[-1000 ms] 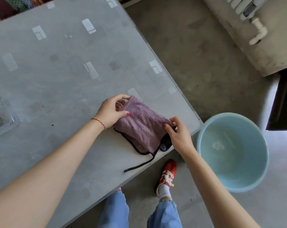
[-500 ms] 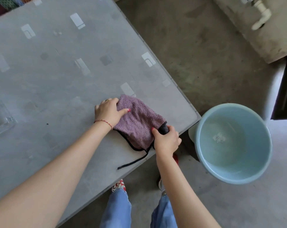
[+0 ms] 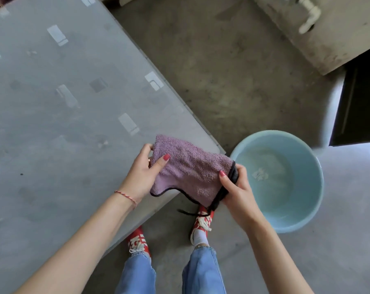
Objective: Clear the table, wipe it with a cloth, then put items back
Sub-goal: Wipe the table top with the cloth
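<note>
Bench [image 3: 52, 124]: broad bare top to the left of the left hand [image 3: 140, 177], passage open there. Near corner taken up by the purple cloth [image 3: 190, 172], stretched between both hands past the edge. Right hand [image 3: 235, 187] off the bench, above the floor. Blue basin [image 3: 307, 209] stands on the floor just beside the corner, blocking low passage rightward. Concrete floor beyond open

Grey glass-topped table [image 3: 52, 124], concrete floor [image 3: 233, 81], blue basin [image 3: 307, 219]
</note>
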